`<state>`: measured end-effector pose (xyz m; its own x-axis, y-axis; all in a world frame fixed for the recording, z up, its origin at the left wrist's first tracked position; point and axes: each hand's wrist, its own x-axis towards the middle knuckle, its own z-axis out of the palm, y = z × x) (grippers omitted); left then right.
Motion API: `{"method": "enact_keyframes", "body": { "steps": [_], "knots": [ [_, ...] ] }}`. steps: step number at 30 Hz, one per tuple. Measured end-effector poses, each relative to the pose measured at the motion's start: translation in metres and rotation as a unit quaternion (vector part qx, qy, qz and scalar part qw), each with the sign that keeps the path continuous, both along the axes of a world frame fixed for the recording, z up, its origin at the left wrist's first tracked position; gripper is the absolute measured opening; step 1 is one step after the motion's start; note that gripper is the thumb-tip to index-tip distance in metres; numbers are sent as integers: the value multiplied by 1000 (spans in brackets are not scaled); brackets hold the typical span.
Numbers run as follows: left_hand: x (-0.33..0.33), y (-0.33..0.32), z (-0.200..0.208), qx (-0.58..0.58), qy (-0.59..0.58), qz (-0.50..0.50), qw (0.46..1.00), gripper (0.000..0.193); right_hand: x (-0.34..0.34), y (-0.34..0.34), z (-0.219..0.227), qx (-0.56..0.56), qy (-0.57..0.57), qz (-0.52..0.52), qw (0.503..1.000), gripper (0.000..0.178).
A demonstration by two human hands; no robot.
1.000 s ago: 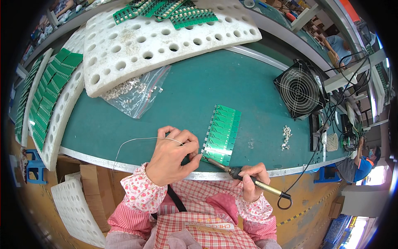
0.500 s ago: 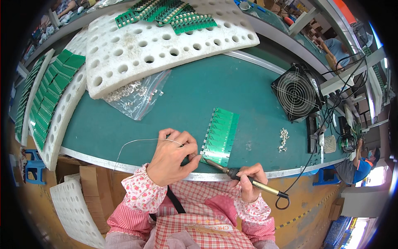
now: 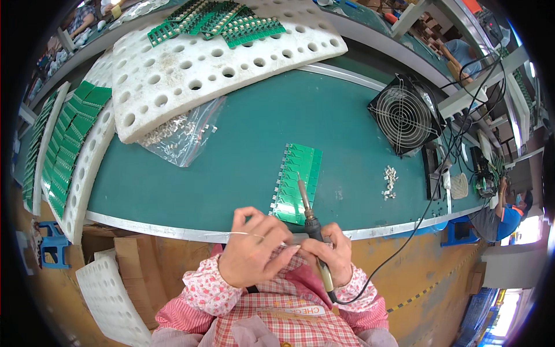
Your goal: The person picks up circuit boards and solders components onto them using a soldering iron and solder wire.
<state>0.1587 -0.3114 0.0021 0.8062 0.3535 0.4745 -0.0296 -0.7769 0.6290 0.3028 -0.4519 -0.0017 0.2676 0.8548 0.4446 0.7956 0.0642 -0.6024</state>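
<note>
A green circuit board (image 3: 291, 202) with a row of small white connectors along its left edge lies flat near the table's front edge. My right hand (image 3: 330, 254) grips a soldering iron (image 3: 313, 225), its tip pointing up and away over the board; whether the tip touches is unclear. My left hand (image 3: 251, 248) is closed with thin solder wire (image 3: 240, 233) running across its fingers. The fingertips of both hands meet in front of the table edge, and what lies between them is too small to make out.
Right of the board are a pile of small white connectors (image 3: 390, 184) and a black fan (image 3: 403, 115). A bag of connectors (image 3: 188, 141) is partly under a white foam slab (image 3: 173, 63) bearing circuit boards (image 3: 254, 32). More boards (image 3: 69, 153) stand at left. The iron's cord (image 3: 393, 260) trails right.
Both hands have drawn back from the board's near corner and come together at the fingertips. The iron has swung from pointing left to pointing away from me.
</note>
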Motion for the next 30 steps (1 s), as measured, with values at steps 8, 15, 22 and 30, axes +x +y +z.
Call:
{"method": "enact_keyframes", "body": {
  "steps": [8, 15, 22, 30],
  "knots": [
    [-31, 27, -5, -45, 24, 82, 995, 21, 38, 35, 4, 36, 51, -104, 993, 31],
    [-28, 40, 3, -318, 13, 163, 934, 35, 54, 72, -3, -30, 239, -88, 966, 58],
    [4, 57, 5, -567, 9, 22, 823, 19, 40, 65, 19, 203, 462, -157, 849, 62],
    [54, 55, 9, -668, 15, -128, 733, 31, 23, 59, 17, 284, 420, -191, 841, 62]
  ]
}}
